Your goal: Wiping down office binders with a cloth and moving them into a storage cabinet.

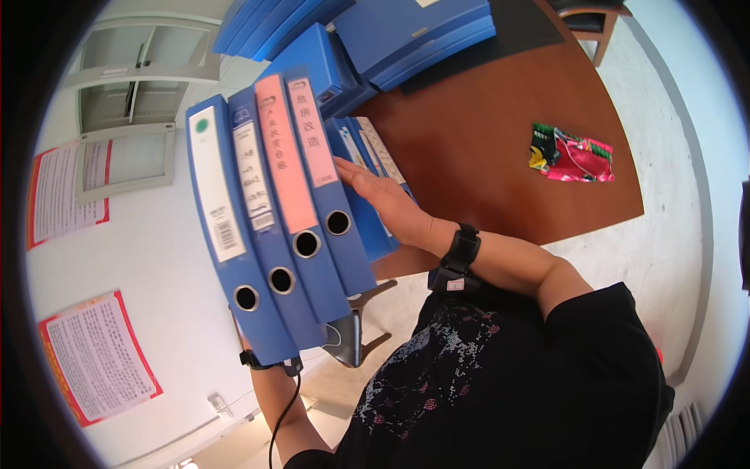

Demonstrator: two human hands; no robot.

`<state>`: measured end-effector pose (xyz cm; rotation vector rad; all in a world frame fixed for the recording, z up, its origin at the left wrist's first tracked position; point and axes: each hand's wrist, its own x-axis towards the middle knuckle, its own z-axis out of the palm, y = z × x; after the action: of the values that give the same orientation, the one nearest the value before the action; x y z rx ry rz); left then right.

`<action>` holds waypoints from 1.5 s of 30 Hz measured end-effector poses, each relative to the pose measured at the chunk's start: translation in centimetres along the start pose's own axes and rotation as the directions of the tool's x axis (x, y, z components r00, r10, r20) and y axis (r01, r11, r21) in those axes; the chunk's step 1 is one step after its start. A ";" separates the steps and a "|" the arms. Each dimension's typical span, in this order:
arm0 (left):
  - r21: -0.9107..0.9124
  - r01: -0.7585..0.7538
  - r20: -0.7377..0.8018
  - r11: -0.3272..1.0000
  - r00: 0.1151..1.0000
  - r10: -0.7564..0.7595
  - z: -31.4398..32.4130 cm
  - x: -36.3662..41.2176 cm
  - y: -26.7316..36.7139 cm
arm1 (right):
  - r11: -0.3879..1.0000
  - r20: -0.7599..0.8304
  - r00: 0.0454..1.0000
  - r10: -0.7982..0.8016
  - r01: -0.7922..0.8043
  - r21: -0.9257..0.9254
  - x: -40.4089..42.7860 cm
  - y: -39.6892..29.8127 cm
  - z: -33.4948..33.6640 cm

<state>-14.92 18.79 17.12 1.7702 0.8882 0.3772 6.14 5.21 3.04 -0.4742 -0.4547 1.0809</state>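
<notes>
Several blue lever-arch binders [275, 223] stand side by side in front of me, held up as one block, spines towards me. Their spines carry white or pink labels with writing, and each has a metal-rimmed finger hole near its lower end. Against the block's right side lies my right hand [398, 208], fingers stretched out. My left hand is mostly hidden behind the leftmost binder; its wrist wears a black strap [261, 360] with a cable. Just beyond my right hand, more binders [375, 158] with labelled spines are on the wooden desk [469, 140].
Stacked blue file boxes [416, 35] occupy the desk's far side, partly over a dark mat [498, 64]. A crumpled red-and-green wrapper [574, 155] lies near its right edge. Left are an open-doored cabinet [140, 70] and wall posters [99, 357]; a chair [345, 340] shows below the binders.
</notes>
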 end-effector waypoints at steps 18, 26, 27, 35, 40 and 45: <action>-0.310 0.089 0.297 0.947 0.955 0.008 -7.8 3.4 -15.0 | 0.749 0.043 0.946 -0.321 0.282 -0.600 1.6 5.7 8.2; -0.504 0.340 0.425 0.794 0.898 -0.115 -12.0 3.5 -4.9 | 0.868 -0.321 0.945 0.064 -0.212 -0.450 2.8 1.8 10.5; -0.444 0.424 0.482 0.789 0.856 -0.189 -12.2 3.7 -4.1 | 0.862 -0.310 0.949 0.062 -0.208 -0.462 2.9 1.9 11.3; -0.605 0.356 0.540 0.712 0.840 0.039 -10.0 2.5 -3.3 | 0.911 -0.176 0.984 -0.020 -0.054 -0.408 2.5 4.1 15.0; -0.609 0.239 0.475 0.757 0.873 0.107 -15.5 -1.1 -3.1 | 0.912 -0.287 0.958 -0.015 -0.104 -0.396 1.8 7.1 19.9; -0.572 -0.050 0.338 0.819 0.895 0.290 -22.3 -1.3 -5.8 | 0.864 -0.053 0.981 -0.186 0.138 -0.485 5.0 9.8 18.3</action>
<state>-32.11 33.80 20.57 1.3110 0.2632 0.3184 -9.27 16.21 12.90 -0.9089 -0.6685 0.7704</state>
